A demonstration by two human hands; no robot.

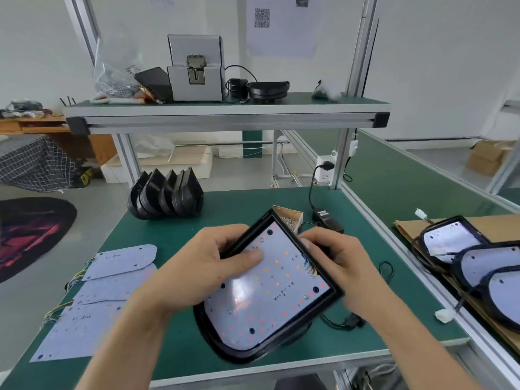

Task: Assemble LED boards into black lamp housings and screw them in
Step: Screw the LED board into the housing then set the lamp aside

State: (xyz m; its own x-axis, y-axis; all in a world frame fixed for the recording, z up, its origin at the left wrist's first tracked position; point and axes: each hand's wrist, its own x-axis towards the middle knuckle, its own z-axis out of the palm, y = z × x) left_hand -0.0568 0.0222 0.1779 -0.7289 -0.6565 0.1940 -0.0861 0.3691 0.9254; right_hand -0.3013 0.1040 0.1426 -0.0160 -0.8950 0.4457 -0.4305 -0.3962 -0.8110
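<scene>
A black lamp housing (pixel 333 291) is held tilted above the green table (pixel 174 358), with a white LED board (pixel 270 294) seated inside it. Small red and orange LEDs glow on the board. My left hand (pixel 208 266) grips the housing's upper left edge, thumb pressing on the board. My right hand (pixel 337 260) grips the right edge near the coloured wires (pixel 309 267). A black cable and connector (pixel 351 322) trail from under the housing.
Loose LED boards (pixel 112 282) lie at the left of the table. Empty black housings (pixel 166 195) stand stacked at the back. A small box of screws (pixel 289 218) and a power adapter (pixel 326 218) sit behind the hands. Assembled lamps (pixel 472 257) lie on cardboard at right.
</scene>
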